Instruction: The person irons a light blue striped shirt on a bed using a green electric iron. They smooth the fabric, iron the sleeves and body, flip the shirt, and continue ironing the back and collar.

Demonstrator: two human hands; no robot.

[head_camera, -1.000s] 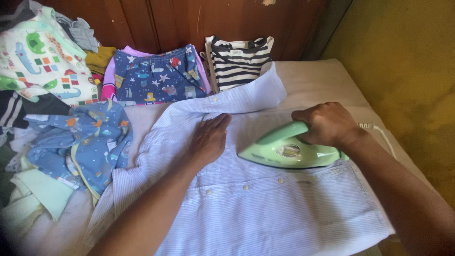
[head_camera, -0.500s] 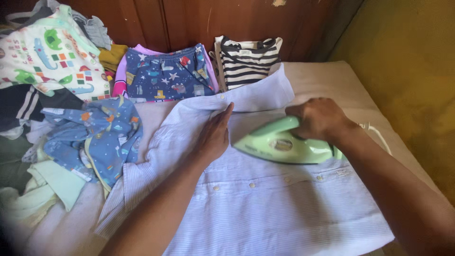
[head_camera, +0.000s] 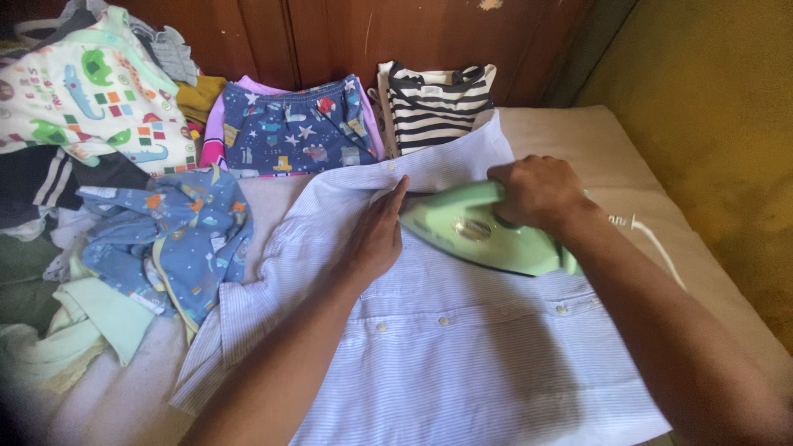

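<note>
A pale blue striped button shirt (head_camera: pixel 462 355) lies spread flat on the padded surface. My right hand (head_camera: pixel 537 192) grips the handle of a light green clothes iron (head_camera: pixel 471 231), whose tip points left and rests on the shirt near the collar. My left hand (head_camera: pixel 378 230) lies flat on the shirt, fingers together, its fingertips right beside the iron's tip and touching the folded collar edge (head_camera: pixel 429 169).
Folded clothes sit at the back: a star-patterned navy piece (head_camera: pixel 293 124) and a black-and-white striped top (head_camera: pixel 434 103). A loose pile with a blue printed garment (head_camera: pixel 165 239) fills the left. The iron's white cord (head_camera: pixel 652 244) runs right. A yellow wall (head_camera: pixel 719 107) bounds the right side.
The iron has slid left and toward the collar under my right hand. My left hand has stayed pressed on the shirt, and the iron's tip now nearly meets its fingers.
</note>
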